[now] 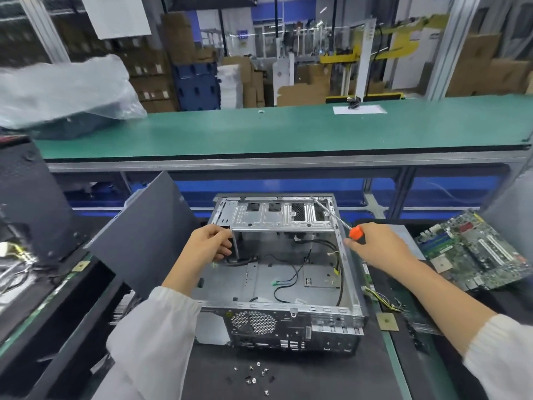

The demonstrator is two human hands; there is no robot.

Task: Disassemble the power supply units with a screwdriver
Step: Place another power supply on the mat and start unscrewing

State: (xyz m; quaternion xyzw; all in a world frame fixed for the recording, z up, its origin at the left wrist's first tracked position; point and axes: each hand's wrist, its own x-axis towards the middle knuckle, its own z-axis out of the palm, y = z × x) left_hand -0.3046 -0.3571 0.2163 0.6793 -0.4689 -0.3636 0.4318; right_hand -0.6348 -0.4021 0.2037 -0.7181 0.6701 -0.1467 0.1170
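The open computer chassis (284, 272) lies on the near black mat, rear panel toward the viewer. The left hand (209, 243) grips the left end of the drive cage (281, 216) with curled fingers. The right hand (375, 246) is closed around the orange-handled screwdriver (336, 217), whose shaft points to the chassis's far right corner; loose screws (255, 375) lie near, and a motherboard (476, 249) lies right.

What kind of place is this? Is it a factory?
Most likely a factory or workshop line where old computers get taken apart. A long green workbench runs across, cardboard boxes are stacked behind it, and an opened computer case sits beside a removed circuit board and loose screws.
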